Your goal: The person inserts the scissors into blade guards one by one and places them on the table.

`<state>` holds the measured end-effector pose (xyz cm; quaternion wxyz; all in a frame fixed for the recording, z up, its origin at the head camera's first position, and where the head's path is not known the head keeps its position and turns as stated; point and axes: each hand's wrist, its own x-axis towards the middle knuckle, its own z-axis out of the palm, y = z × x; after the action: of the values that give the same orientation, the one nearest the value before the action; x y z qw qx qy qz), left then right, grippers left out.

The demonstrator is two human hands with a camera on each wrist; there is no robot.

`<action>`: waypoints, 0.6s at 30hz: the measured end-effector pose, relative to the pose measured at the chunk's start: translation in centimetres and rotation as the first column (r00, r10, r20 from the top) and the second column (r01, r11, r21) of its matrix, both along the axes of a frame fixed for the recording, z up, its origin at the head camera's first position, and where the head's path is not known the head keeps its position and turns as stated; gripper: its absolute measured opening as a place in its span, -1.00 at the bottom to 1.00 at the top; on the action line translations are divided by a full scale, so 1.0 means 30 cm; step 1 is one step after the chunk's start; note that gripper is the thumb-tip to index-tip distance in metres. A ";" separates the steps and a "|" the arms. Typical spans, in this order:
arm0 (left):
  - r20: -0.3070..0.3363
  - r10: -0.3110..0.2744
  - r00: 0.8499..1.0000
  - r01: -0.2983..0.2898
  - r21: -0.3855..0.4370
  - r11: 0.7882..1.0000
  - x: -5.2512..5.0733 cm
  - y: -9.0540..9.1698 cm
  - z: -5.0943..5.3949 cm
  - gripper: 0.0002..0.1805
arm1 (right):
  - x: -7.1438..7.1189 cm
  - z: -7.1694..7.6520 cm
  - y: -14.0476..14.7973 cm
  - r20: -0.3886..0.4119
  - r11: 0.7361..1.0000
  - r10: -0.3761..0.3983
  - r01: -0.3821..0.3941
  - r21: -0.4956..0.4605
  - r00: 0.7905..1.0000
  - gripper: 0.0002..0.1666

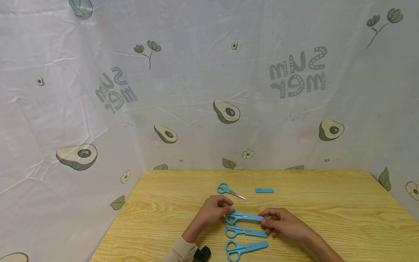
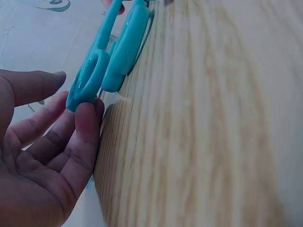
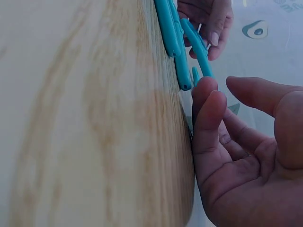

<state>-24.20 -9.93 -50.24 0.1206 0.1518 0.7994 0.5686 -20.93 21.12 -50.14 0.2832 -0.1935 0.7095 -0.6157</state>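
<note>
A pair of blue scissors with its blade in a blue sheath (image 1: 251,217) lies between the hands. My left hand (image 1: 214,210) touches its handle loop (image 2: 87,78); in the left wrist view the fingers rest against the loop and the thumb stands apart. My right hand (image 1: 286,223) has its fingertips at the sheath tip, the thumb apart from it in the right wrist view, where the fingers hide the tip. Nearer me are two more sheathed scissors, one (image 1: 255,233) close by and one (image 1: 247,248) lower. Farther back lie bare-bladed scissors (image 1: 224,188) and a separate blue sheath (image 1: 264,190).
The wooden table (image 1: 327,196) meets a pale printed curtain (image 1: 196,87) along its back edge. A black object (image 1: 202,253) is beside my left sleeve (image 1: 180,251).
</note>
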 end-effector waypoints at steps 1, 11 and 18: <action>-0.003 -0.002 1.000 0.002 0.002 1.000 -0.001 -0.001 -0.001 -0.82 | 0.001 0.001 0.000 -0.005 1.000 0.007 -0.007 -0.001 1.000 -0.44; -0.075 0.014 0.997 -0.014 -0.010 1.000 0.007 -0.012 -0.011 -0.82 | 0.004 -0.006 0.000 -0.048 0.995 0.083 -0.086 -0.056 0.995 -0.42; -0.106 0.017 0.994 -0.019 -0.016 1.000 -0.006 -0.016 0.006 -0.83 | -0.006 -0.002 0.006 -0.045 0.994 0.080 -0.084 -0.072 0.996 -0.42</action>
<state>-24.37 -10.40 -50.05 0.0742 0.1736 0.8109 0.5539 -21.13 21.30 -50.21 0.2858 -0.2457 0.6837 -0.6249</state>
